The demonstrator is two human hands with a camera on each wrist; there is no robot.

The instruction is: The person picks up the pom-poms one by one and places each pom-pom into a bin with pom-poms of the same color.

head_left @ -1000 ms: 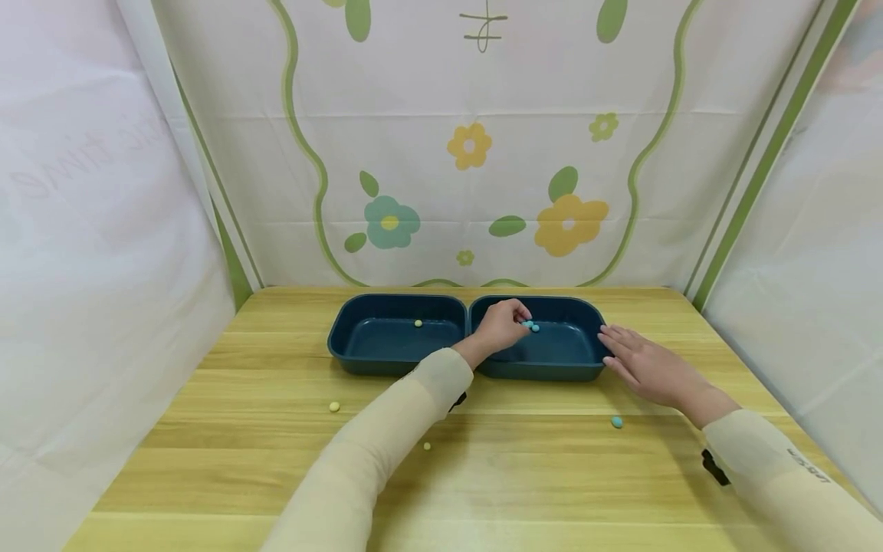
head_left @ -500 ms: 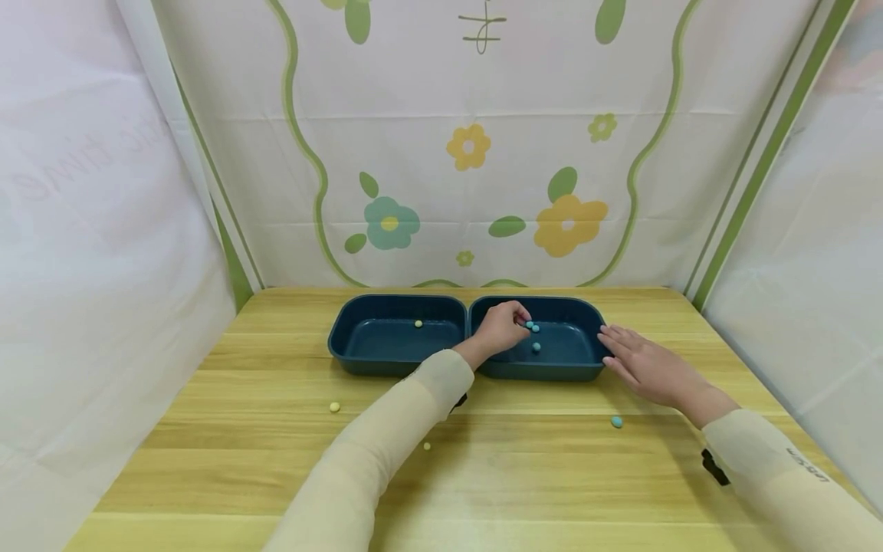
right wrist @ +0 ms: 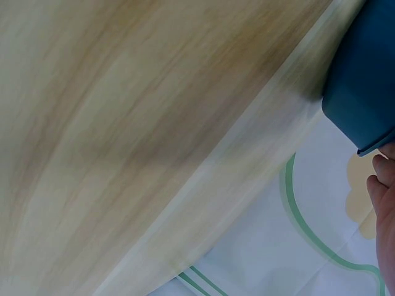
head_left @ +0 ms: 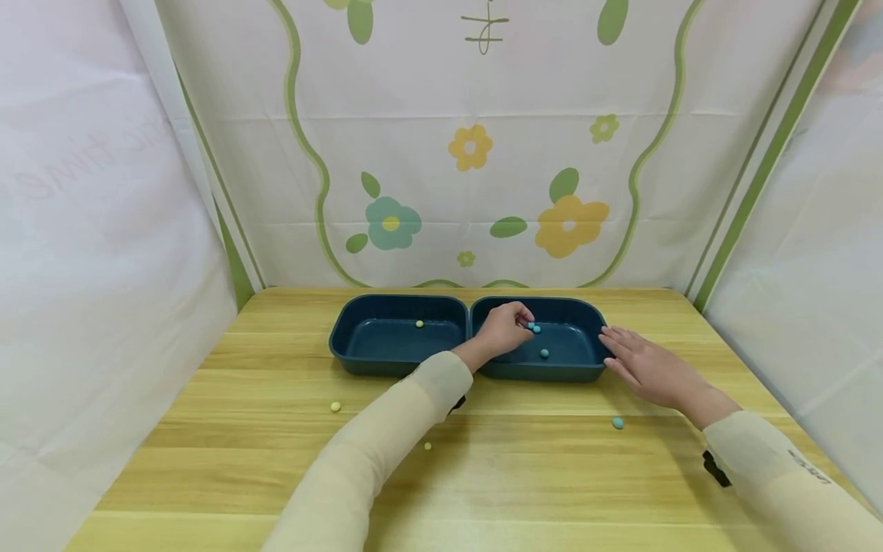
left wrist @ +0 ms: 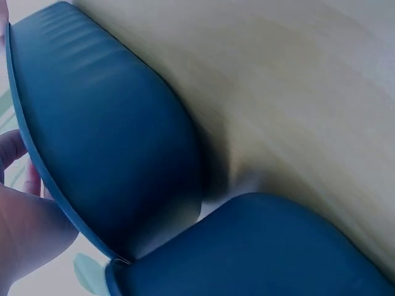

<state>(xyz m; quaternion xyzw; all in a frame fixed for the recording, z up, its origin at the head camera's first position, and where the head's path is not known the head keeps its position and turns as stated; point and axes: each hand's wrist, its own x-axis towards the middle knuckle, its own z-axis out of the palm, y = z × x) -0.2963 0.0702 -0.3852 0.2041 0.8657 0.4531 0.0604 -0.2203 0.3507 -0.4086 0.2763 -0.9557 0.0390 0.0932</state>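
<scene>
My left hand [head_left: 505,328] is inside the right blue bin [head_left: 572,374], fingers and thumb bent but apart. Two small light-blue round pieces, one of them a blue piece [head_left: 536,330], lie at its fingertips, and I see none firmly pinched. Nearer the bin's front lies another blue piece [head_left: 544,353]. My right hand [head_left: 645,366] rests its straight fingers against the right end of that bin; the right wrist view catches only part of these fingers [right wrist: 386,185] at the bin's rim. In the left wrist view, part of my left hand [left wrist: 31,228] shows beyond the rim.
The left blue bin [head_left: 386,368] stands against the right one and holds a small yellow piece [head_left: 419,324]. On the wooden table [head_left: 517,475] lie a yellow piece [head_left: 336,407], a smaller yellow piece [head_left: 428,446] and a blue piece [head_left: 617,423]. Printed cloth [head_left: 428,92] encloses the table.
A blue piece has come into sight below my left hand and rolled right and toward the bin's front. Both hands have stayed nearly still.
</scene>
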